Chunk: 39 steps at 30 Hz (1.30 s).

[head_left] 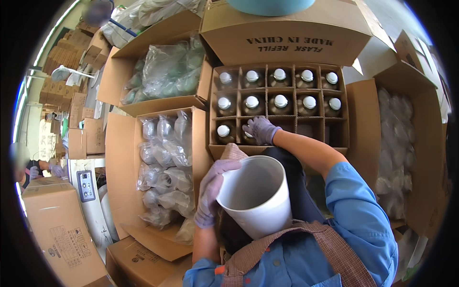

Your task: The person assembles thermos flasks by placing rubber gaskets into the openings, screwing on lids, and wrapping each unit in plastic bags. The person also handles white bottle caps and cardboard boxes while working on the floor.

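Observation:
A large brown carton (351,125) with cardboard dividers holds rows of glass flask liners (280,101) with white round tops. My right hand (259,130), in a pale purple glove, reaches into the carton's nearest row. Its fingers are curled round the top of a flask liner (249,138), which they partly hide. My left hand (212,192), gloved too, grips the left side of a white cylindrical container (258,217). The container stands tilted against my front, its wide mouth facing up, and looks empty inside. Right of my right hand, two cells in the nearest row hold no liner.
To the left, an open carton (125,167) holds clear plastic-wrapped glass pieces (167,179). Behind it stands a carton of greenish wrapped pieces (174,71). Another carton (363,110) of wrapped items is at right. A light-blue tub (270,5) sits beyond the raised flap. A co-worker's hands (56,171) show far left.

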### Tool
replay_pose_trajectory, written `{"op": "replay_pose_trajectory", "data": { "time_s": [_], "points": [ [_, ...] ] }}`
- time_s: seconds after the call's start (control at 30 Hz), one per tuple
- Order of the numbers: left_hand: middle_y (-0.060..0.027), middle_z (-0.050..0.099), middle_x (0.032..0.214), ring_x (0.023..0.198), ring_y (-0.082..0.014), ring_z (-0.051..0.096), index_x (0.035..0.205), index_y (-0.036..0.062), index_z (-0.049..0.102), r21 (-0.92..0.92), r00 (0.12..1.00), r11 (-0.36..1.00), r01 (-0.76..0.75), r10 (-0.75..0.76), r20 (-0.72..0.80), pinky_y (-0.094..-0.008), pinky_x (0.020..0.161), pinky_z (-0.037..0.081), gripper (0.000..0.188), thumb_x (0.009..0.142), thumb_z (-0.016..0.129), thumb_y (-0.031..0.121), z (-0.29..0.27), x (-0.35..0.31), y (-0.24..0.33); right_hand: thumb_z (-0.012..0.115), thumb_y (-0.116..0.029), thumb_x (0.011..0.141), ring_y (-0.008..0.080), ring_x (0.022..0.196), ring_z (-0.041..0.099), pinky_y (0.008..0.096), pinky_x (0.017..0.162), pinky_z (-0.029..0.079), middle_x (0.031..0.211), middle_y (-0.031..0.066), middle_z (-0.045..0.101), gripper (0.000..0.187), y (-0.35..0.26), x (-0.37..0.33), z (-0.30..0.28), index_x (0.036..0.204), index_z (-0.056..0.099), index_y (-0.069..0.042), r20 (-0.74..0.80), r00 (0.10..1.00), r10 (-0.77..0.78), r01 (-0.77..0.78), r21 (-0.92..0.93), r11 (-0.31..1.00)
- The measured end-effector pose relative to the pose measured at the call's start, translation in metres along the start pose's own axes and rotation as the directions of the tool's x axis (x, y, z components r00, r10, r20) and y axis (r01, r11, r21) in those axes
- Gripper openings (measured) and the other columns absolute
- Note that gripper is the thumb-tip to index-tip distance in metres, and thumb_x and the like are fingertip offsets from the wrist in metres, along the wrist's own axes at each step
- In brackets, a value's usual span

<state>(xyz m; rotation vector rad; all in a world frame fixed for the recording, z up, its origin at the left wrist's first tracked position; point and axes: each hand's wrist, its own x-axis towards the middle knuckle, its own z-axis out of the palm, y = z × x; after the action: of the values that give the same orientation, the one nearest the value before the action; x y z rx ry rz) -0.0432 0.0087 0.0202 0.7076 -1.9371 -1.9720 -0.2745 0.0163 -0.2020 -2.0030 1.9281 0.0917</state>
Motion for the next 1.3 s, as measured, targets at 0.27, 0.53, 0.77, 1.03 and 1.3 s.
{"op": "replay_pose_trajectory", "data": {
  "time_s": [0.27,0.53,0.77,1.03,1.3],
  "points": [
    [-0.0196,0.052,0.136,0.126,-0.0247,0.052,0.135,-0.0084,0.050,-0.367,0.993,0.922,-0.119,0.115,-0.033,-0.0361,0.109,0.038,0.069,0.097,0.052,0.050,-0.006,0.008,-0.033,0.075,-0.031,0.071,0.0321,0.103,0.063,0.0445,0.087,0.049,0.108,0.0138,0.061,0.055,0.013,-0.020,-0.049,0.121,0.058,-0.014,-0.281,0.959,-0.047,0.100,0.178,0.979],
    [-0.0206,0.058,0.126,0.109,-0.0317,0.061,0.138,-0.0008,0.046,-0.801,0.948,0.509,0.314,-0.120,0.295,-0.0462,0.098,0.049,0.072,0.097,0.047,0.059,-0.053,0.094,-0.051,0.077,-0.026,0.068,0.0272,0.093,0.058,0.0416,0.080,0.050,0.105,0.0066,0.057,0.065,-0.039,-0.139,-0.262,0.129,0.058,-0.015,-0.571,0.644,-0.509,0.448,-0.258,0.856],
    [-0.0182,0.054,0.135,0.121,-0.0303,0.056,0.146,0.0034,0.039,-0.809,0.978,0.575,0.125,0.066,0.198,-0.0435,0.106,0.045,0.074,0.096,0.046,0.057,0.012,0.076,0.005,0.079,-0.026,0.070,0.0297,0.106,0.060,0.0454,0.098,0.049,0.117,0.0097,0.062,0.061,-0.059,-0.194,-0.296,0.126,0.059,-0.011,-0.563,0.658,-0.500,0.576,-0.052,0.816],
    [-0.0120,0.037,0.152,0.140,-0.0235,0.036,0.154,0.0028,0.024,-0.466,0.971,0.884,-0.018,0.127,0.203,-0.0357,0.114,0.032,0.078,0.097,0.052,0.048,0.038,0.029,-0.006,0.083,-0.043,0.077,0.0254,0.127,0.051,0.0379,0.111,0.037,0.132,0.0133,0.057,0.084,-0.022,-0.186,-0.265,0.143,0.046,-0.006,-0.175,0.983,-0.061,0.168,0.705,0.689],
    [-0.0165,0.035,0.153,0.142,-0.0283,0.034,0.153,0.0011,0.025,-0.337,0.949,0.911,-0.238,0.292,0.119,-0.0419,0.118,0.024,0.084,0.097,0.046,0.060,0.078,0.006,-0.001,0.084,-0.023,0.070,0.0220,0.126,0.049,0.0363,0.110,0.038,0.134,0.0103,0.055,0.077,-0.038,-0.237,-0.237,0.139,0.053,-0.008,0.057,0.972,-0.227,0.101,0.771,0.629]
  ]
}}
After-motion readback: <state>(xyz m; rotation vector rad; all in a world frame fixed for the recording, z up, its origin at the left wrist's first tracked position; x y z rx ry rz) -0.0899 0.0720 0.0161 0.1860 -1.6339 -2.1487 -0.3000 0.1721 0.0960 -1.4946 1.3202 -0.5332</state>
